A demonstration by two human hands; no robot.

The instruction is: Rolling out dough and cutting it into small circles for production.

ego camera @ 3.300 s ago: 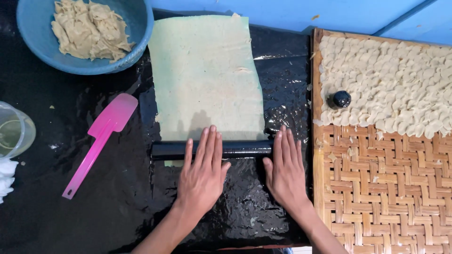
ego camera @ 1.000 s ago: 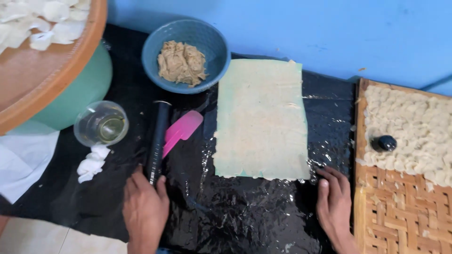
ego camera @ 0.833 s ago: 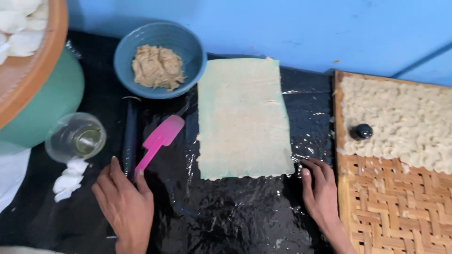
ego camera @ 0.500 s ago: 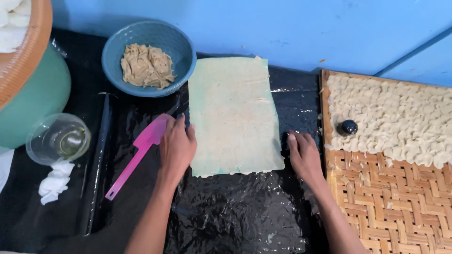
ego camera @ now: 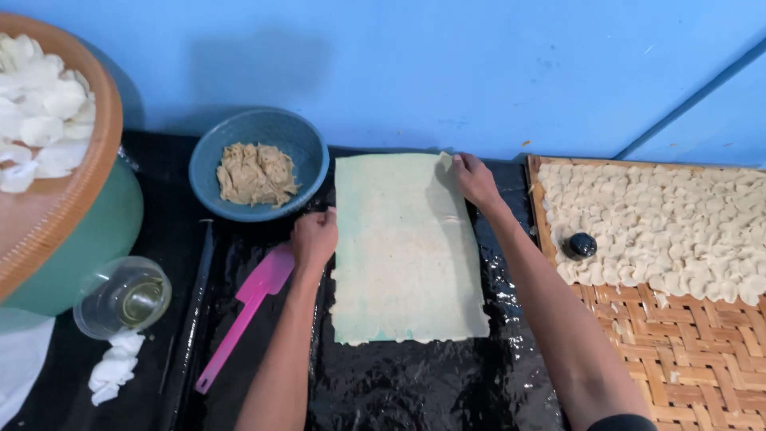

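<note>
Right hand point(ego camera: 474, 177) fingertips pinch the far right corner of the thin pale rectangular dough sheet point(ego camera: 407, 251), which is slightly lifted. Left hand point(ego camera: 314, 237), fingers curled, touches its left edge. The sheet's long axis runs away from the person, on the black plastic sheeting point(ego camera: 415, 383).

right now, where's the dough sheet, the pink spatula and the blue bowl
dough sheet point(ego camera: 407, 255), head view, middle of the sheet
pink spatula point(ego camera: 270, 275), head view, on its blade
blue bowl point(ego camera: 307, 148), head view, bare inner wall
</note>
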